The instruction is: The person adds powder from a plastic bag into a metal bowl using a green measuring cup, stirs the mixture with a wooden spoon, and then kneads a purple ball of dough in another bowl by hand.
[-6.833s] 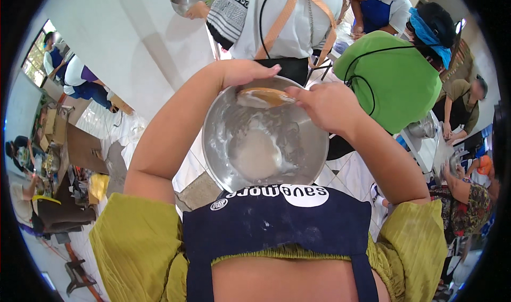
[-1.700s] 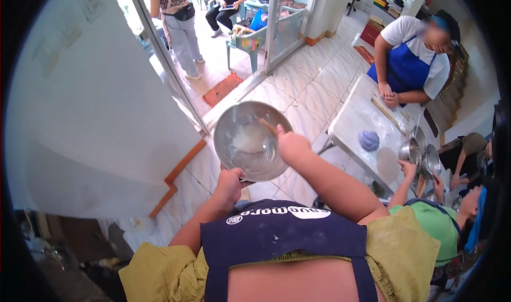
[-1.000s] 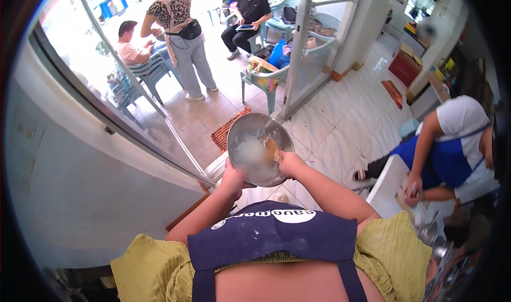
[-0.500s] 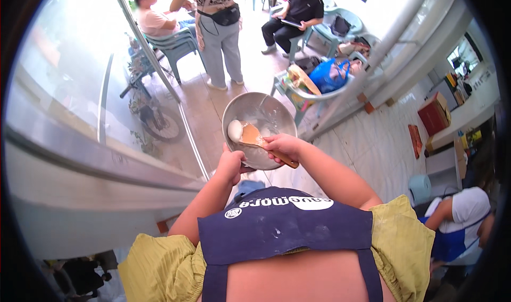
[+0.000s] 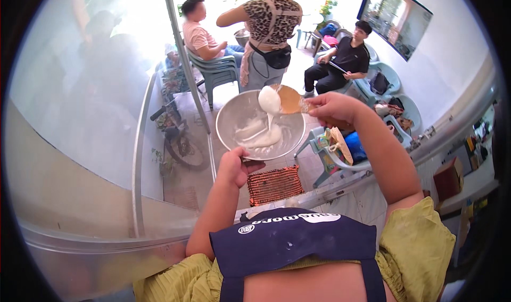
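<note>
My left hand (image 5: pixel 236 166) grips the near rim of a round metal mixing bowl (image 5: pixel 226 122), thumb over the edge and fingers beneath. Raised over the bowl's far right side, a flat wooden spatula (image 5: pixel 290 100) is held by its handle in my closed right hand (image 5: pixel 336 110). A thick white lump of batter (image 5: pixel 270 101) clings to the spatula's tip, and a strand runs down from it. More white batter (image 5: pixel 261 138) lies in folds on the bowl's bottom, with smears up the inner wall. Most of the handle is hidden inside my right hand.
Beyond the bowl a person in a leopard-print top (image 5: pixel 271 22) stands between two seated people. An orange and black doormat (image 5: pixel 275 185) lies below the bowl. At right, a plastic chair (image 5: pixel 319 163) carries bags. A bicycle (image 5: pixel 183 142) is seen at left, near the metal door frame (image 5: pixel 183 52).
My right hand has lifted the spatula from inside the bowl to above it, drawing batter up. The view has shifted toward the doorway; the doormat now shows. My left hand still holds the bowl.
</note>
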Demonstrator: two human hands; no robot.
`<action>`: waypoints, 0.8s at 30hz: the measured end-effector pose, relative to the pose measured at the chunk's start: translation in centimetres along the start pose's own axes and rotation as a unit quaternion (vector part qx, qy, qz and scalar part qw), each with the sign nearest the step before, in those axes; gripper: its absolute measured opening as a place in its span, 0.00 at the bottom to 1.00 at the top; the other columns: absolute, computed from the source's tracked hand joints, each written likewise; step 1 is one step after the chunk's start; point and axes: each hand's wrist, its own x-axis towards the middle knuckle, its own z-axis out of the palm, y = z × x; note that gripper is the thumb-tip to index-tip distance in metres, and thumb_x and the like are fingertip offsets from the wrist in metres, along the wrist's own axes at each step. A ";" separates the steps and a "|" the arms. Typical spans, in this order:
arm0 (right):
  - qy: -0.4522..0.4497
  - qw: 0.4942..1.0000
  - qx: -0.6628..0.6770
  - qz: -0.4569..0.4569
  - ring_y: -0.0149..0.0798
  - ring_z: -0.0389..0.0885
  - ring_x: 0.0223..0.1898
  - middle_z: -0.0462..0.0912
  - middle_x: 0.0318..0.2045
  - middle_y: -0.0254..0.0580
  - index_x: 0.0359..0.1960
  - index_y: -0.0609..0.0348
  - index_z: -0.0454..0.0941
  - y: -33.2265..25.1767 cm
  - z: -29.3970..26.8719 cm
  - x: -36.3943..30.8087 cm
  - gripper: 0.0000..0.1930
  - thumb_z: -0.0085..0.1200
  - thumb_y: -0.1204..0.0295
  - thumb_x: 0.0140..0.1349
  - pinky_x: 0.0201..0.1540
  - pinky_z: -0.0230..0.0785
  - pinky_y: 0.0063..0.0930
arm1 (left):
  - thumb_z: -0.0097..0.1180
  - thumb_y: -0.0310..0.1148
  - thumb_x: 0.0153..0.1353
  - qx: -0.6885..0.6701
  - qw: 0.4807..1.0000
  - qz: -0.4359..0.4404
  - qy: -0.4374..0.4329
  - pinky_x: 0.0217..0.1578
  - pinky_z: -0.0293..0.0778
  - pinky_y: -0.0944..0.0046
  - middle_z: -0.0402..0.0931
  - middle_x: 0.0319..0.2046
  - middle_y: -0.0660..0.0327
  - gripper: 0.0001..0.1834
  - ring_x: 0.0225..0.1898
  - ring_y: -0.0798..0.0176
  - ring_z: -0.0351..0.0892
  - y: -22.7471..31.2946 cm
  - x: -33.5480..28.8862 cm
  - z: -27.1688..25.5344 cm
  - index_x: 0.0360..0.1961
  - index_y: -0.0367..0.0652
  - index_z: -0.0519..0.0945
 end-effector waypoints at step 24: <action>0.059 0.980 -0.154 -0.114 0.19 0.68 0.19 0.74 0.22 0.28 0.63 0.60 0.65 -10.1 -3.6 7.0 0.27 0.55 0.75 0.61 0.19 0.62 0.15 | 0.43 0.25 0.54 0.020 0.998 0.066 0.001 0.41 0.80 0.42 0.74 0.45 0.44 0.24 0.41 0.43 0.79 4.8 1.6 0.3 0.53 0.26 0.65</action>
